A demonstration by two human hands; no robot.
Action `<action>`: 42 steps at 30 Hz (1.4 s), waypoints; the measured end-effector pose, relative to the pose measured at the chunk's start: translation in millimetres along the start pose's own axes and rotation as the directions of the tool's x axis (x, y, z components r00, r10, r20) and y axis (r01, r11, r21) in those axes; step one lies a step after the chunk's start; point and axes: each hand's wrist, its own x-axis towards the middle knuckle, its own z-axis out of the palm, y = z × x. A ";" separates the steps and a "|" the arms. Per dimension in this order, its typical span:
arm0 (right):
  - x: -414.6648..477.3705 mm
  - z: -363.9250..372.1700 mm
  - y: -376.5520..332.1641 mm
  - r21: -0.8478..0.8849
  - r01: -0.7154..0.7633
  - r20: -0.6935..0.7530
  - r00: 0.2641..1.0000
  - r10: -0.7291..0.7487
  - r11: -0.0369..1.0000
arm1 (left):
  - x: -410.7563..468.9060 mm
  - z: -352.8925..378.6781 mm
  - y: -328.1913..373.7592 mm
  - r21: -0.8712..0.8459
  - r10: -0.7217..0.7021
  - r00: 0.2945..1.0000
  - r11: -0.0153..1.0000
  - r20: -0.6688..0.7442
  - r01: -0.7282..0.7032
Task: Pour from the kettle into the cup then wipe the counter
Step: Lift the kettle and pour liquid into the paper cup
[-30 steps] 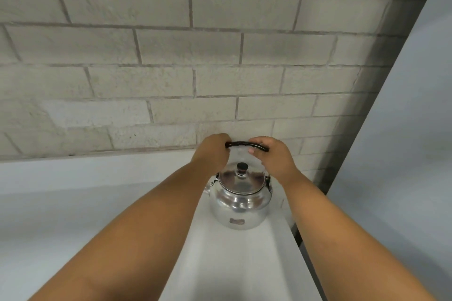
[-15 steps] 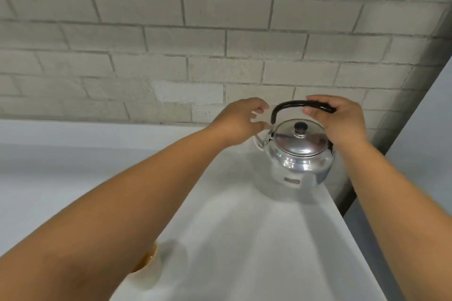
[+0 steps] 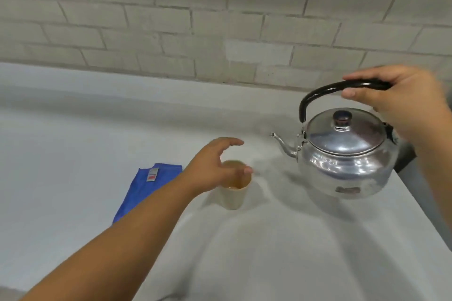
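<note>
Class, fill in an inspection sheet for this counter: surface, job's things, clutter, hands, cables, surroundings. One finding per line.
Surface: grey counter, no spill seen.
Job's things: steel kettle, lid on, spout toward the cup; blue cloth lies left of the cup.
Clutter: nothing seen.
Hands: right hand grips the kettle's black handle; left hand open over the cup.
Cables: nothing seen.
Surroundings: brick wall behind.

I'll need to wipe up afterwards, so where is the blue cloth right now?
In the head view, the folded blue cloth lies flat on the grey counter, left of the beige cup, partly hidden by the left forearm.
</note>
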 end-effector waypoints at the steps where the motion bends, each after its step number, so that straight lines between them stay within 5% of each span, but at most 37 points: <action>1: -6.3 6.8 -4.7 -0.006 -0.002 0.013 1.000 0.002 1.000 | -4.4 2.7 -8.2 -0.020 0.005 1.000 1.000 0.016 -0.005; 7: -31.4 40.0 -26.9 -0.123 0.043 0.074 0.997 -0.035 0.991 | -10.3 19.8 -40.2 -0.013 0.031 0.995 0.999 0.094 -0.030; 20: -42.7 63.5 -53.7 -0.298 0.095 0.191 0.981 -0.038 0.950 | -4.6 32.6 -58.7 -0.057 0.007 1.000 0.998 -0.027 -0.009; 42: -36.2 73.8 -60.0 -0.481 0.204 0.263 0.961 -0.082 0.853 | -6.1 33.0 -57.0 -0.129 -0.014 1.000 0.992 -0.010 0.013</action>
